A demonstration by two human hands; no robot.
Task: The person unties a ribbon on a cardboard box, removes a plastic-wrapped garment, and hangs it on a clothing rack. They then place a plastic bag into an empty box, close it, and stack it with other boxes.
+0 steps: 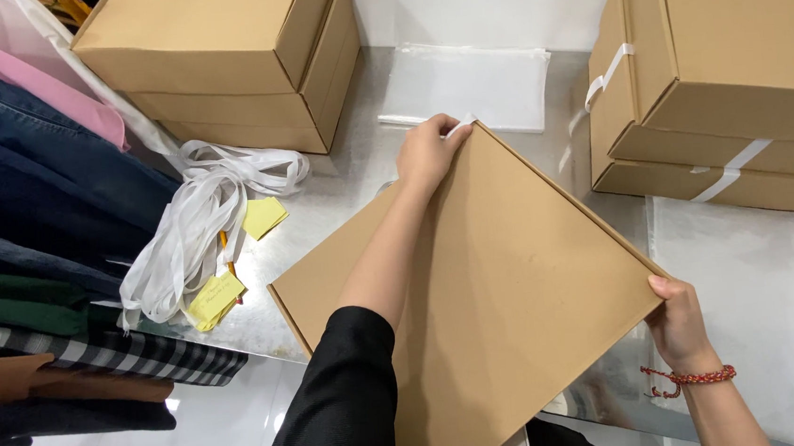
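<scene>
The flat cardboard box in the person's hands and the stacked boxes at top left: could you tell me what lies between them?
In the head view, a tangle of white ribbon and yellow paper tags lie on the table between them.

— Where can your hands pass?

— Bare desk (355, 174) lies beyond the flat cardboard box (479, 311), up to the clear plastic bag (466, 85).

— And the sides?

— Your left is crowded by white ribbon (195, 229), yellow tags (218, 294) and folded clothes (30, 242); stacked boxes (243, 60) block far left, tied boxes (717, 85) far right.
</scene>
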